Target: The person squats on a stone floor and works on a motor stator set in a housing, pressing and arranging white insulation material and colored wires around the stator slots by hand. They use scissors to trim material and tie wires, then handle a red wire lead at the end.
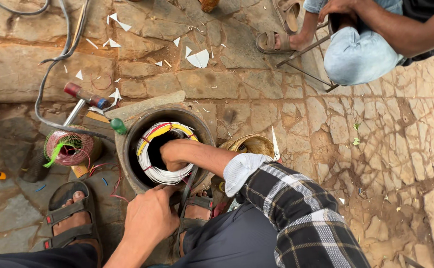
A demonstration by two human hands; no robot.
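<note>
1. The left hand (147, 218) rests on the near rim of the round motor housing (127, 164), fingers curled loosely over the edge; it grips nothing else that I can see.
2. On either side of that hand, nearer than the housing, the person's own feet sit in sandals, the left sandal (68, 218) well to the left of the housing and the right sandal (194, 211) just below its near rim.
3. The right hand (173, 156) reaches down into the bore of the housing, its plaid sleeve (296, 213) coming in from the right. The fingers are bent inward and hidden in the dark opening, so I cannot tell whether they grasp anything.
4. The wire coil (160, 173), white with yellow turns and red ties, lies inside the housing, ringing the bore around the right hand.
5. Just right of the housing stands a woven basket (249, 145), with a pair of scissors (275, 146) beside it.
6. Left of the housing lies a spool of reddish wire (70, 148) with a green tie; a red-handled tool (85, 95) lies beyond it, and a green-handled screwdriver (118, 126) touches the housing's far-left rim.
7. Beyond the housing, white paper scraps (198, 58) are scattered over the stone floor (385, 149).
8. Far right of the housing, another person's knee (358, 54) in pale jeans shows.
</note>
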